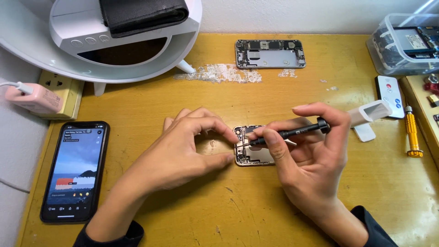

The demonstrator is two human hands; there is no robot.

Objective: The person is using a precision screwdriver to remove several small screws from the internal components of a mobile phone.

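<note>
meanwhile, mid-desk, the right hand [311, 151] pinches a black screwdriver [289, 133] into an opened phone frame [249, 155] (left hand [183, 151] steadying its edge, fingers closed on it); a slip could gouge the parts inside.

The yellow-brown wooden table [256, 201] has a dull, scratched finish, with a rough patch of flaking white residue [219, 73] near its far edge. At its middle the small opened phone chassis of pale brushed metal [251, 155] lies under the slim black matt metal screwdriver [288, 133], while a second bare grey metal phone housing [270, 54] lies by the far edge. Near the left edge the black phone with a glossy glass screen [75, 171] shines; the white lamp stand [68, 59] at the far left corner is smooth plastic bearing a black grained leather-look wallet [141, 16].
</note>
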